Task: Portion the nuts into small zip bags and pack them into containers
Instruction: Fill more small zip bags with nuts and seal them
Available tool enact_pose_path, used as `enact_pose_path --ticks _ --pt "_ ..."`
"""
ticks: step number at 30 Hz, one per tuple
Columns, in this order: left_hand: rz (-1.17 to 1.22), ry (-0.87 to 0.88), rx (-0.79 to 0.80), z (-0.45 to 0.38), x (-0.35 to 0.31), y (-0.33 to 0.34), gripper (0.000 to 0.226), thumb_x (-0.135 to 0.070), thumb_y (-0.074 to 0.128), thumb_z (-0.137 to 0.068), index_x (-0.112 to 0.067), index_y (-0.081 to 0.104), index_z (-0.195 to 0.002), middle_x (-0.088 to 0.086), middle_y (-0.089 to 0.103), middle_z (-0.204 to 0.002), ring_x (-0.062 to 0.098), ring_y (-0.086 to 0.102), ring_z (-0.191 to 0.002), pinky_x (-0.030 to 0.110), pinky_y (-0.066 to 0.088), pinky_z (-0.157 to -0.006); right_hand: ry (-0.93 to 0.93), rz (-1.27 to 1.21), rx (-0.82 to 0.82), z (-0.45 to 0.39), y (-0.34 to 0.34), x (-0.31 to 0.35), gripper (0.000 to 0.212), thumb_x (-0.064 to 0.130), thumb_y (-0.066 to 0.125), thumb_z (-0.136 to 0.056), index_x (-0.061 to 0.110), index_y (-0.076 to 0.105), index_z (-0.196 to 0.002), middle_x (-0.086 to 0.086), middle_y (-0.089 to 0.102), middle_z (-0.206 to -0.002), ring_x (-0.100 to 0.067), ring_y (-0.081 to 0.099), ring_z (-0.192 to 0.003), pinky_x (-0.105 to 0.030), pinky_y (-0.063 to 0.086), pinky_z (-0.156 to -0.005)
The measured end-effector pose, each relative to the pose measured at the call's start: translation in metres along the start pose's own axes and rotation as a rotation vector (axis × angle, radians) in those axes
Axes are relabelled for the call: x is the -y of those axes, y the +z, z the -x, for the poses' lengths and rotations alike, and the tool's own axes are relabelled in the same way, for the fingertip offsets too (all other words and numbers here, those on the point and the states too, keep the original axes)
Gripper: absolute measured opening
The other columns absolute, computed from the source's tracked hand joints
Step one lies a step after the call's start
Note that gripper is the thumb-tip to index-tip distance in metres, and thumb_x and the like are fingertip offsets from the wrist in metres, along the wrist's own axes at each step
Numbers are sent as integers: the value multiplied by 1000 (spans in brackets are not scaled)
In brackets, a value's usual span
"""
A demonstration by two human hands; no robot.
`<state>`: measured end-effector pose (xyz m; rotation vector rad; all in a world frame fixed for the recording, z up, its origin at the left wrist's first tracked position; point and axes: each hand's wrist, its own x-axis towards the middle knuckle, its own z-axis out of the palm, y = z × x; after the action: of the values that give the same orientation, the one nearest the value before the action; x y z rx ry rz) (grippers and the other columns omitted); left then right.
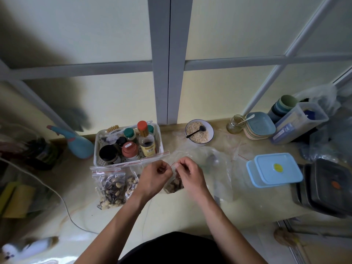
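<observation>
Head view, frame centre: my left hand [155, 176] and right hand [188, 173] pinch, seemingly, the zip bag [174, 184] top, both grips clamped.

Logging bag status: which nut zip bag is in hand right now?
The small zip bag pinched at its top by the left hand and right hand; the filled bags lie untouched beside the left hand.

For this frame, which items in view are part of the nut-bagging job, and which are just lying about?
Part of the job:
- small zip bag pinched at its seal by left hand and right hand
- filled zip bags
- blue lidded container

Lying about:
- basket of jars
- bowl with spoon
- stacked plates
- spray bottle
</observation>
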<state>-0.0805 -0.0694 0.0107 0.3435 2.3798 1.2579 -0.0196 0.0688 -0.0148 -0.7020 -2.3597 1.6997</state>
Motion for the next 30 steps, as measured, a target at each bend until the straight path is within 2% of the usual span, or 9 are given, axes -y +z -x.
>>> enact_pose_path --ticks 3,7,11,13,15,18,24,27,30 --pt "6 14 -11 -1 -1 -3 17 -30 70 -89 -21 68 -75 -7 71 -71 2 64 -65 23 49 -61 -59 35 46 3 0 3 14 16 63 -95 19 61 -82 9 64 -75 -7 58 -71 -28 49 -70" --pt "-28 39 -10 2 1 0 18 -33 70 -89 -23 67 -74 -7 69 -69 4 63 -64 26 49 -62 -23 12 -53 11 6 5 19 10 63 -95 21 60 -80 8 64 -74 -2 57 -68 -16 45 -64" --pt "-63 59 -12 8 2 6 15 -36 66 -82 -24 67 -74 -8 69 -68 6 64 -66 28 51 -63 66 -7 -158 19 8 3 27 11 62 -95 28 54 -76 9 62 -71 0 55 -66 -10 40 -62" --pt "-64 60 -8 13 4 9 11 -30 66 -82 -25 65 -72 -8 67 -67 4 62 -64 23 48 -60 107 2 -188 21 8 -1 24 13 60 -96 27 54 -78 6 63 -73 -4 56 -67 -12 41 -62" --pt "-91 57 -7 18 7 12 12 -25 68 -85 -23 65 -73 -7 66 -67 5 61 -64 17 44 -58 137 10 -190 23 9 -5 17 14 58 -97 22 56 -82 2 65 -76 -15 60 -72 -22 45 -65" --pt "-104 44 -3 23 13 12 12 -25 69 -85 -20 67 -75 -6 68 -70 8 62 -67 23 48 -63 152 16 -178 27 11 -6 14 15 54 -99 20 55 -86 0 65 -79 -21 59 -76 -32 45 -70" --pt "-123 65 -20 32 13 8 13 -22 69 -85 -21 66 -73 -5 65 -66 8 59 -64 14 40 -55 112 44 -200 29 5 -3 14 12 49 -101 19 52 -89 6 59 -79 -7 54 -72 -13 40 -61" --pt "-142 67 -31 35 14 9 13 -24 69 -84 -21 64 -72 -7 63 -63 6 57 -60 18 40 -55 97 50 -201 28 3 -6 14 11 49 -101 18 51 -90 4 58 -81 -14 52 -74 -15 38 -61" --pt "-158 51 -26 37 14 12 14 -24 68 -84 -24 63 -70 -8 60 -61 3 56 -59 14 35 -52 100 59 -199 28 1 -10 12 11 50 -101 18 51 -91 1 59 -86 -17 53 -78 -23 35 -62"
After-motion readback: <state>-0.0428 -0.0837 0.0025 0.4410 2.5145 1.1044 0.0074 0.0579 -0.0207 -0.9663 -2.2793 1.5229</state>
